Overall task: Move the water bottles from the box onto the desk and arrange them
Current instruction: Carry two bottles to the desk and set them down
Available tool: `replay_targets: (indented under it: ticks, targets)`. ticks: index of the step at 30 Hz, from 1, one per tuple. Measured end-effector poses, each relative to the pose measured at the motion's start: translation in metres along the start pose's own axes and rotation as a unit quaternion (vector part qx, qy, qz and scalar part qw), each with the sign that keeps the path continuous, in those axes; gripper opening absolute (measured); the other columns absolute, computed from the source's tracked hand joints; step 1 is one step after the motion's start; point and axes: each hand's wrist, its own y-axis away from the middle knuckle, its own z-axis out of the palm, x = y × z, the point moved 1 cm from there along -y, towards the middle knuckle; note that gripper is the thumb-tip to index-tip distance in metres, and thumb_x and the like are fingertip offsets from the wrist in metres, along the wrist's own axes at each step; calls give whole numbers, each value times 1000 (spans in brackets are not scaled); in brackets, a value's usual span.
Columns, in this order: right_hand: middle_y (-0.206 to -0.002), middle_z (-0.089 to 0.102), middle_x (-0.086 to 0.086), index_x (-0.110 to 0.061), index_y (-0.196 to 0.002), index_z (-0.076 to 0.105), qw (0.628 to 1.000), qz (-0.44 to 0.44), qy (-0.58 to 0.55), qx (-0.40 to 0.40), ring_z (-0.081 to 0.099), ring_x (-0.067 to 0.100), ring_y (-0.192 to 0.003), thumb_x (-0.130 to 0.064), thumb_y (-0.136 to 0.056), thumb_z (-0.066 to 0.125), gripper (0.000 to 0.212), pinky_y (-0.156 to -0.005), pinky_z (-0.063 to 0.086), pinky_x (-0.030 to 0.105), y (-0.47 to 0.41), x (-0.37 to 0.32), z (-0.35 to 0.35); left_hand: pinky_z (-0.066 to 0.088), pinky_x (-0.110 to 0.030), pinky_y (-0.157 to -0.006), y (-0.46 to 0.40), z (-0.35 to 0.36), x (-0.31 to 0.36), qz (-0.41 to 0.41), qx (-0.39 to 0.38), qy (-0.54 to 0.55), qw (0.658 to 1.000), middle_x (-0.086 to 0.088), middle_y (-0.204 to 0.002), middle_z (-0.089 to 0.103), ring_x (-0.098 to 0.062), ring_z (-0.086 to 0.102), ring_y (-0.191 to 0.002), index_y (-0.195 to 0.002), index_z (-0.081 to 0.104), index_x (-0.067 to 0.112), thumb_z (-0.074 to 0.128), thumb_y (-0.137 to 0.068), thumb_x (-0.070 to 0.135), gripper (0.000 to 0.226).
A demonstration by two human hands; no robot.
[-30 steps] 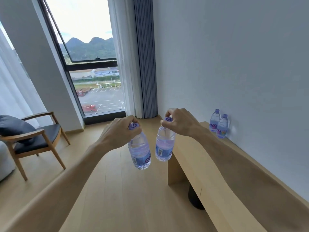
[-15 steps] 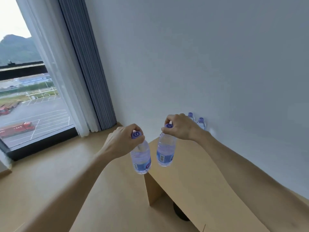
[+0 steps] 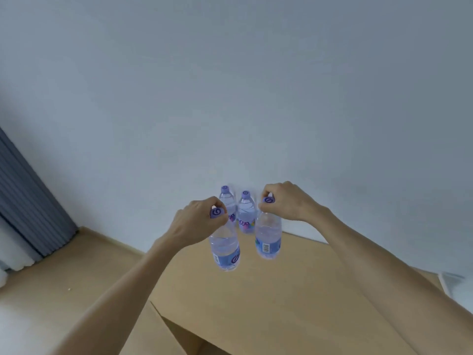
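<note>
A: Bottles, four in view; two are standing upright at the back of the wooden counter (image 3: 294,290), close against the pale wall (image 3: 230,85); the rear left bottle (image 3: 228,201) and the rear right bottle (image 3: 246,216) are sitting just beside each other, purple caps up; whether they are touching I cannot tell.

B: And the other two?

A: Both are hanging in the air over the counter; the left hand (image 3: 198,221) is holding the left carried bottle (image 3: 225,249) by its neck; its fingers (image 3: 220,204) are curling around the purple cap and pinching it; the bottle is tilting a little, base toward the camera.

B: Right side?

A: The right hand (image 3: 286,201) is gripping the right carried bottle (image 3: 267,239) the same way; fingers are pinching the cap from above; the body is hanging nearly straight down, a barcode label facing the camera.

B: Relation between the carried pair and the standing pair?

A: The carried ones are hanging nearer the camera, partly covering the standing ones; the gap between them is not readable from this angle.

B: Surroundings?

A: A grey curtain (image 3: 28,196) is hanging at the far left; light wooden floor (image 3: 64,278) is showing beside the counter's left end; both bare forearms are reaching in from the lower edge.
</note>
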Motion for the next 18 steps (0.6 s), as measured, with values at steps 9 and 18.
replay_targets:
  ticks: [9,18]
  targets:
    - [-85,61,-9,-30,-92,60,997,75,9,3,57,11,-72,-40,-85,59,12,-55,39,25,-43,90,6,41,-30,-67,-119,74,23,58,-87,-42,994,14,-64,56,-10,57,-66,-90,54,36,47,-85,43,12]
    - [-93,57,-3,-24,-106,59,996,78,43,-22,54,20,-82,-35,-90,52,20,-60,34,27,-72,133,34,37,-28,-56,-187,132,19,51,-124,-59,989,11,-76,55,-16,58,-74,-98,55,32,53,-86,50,21]
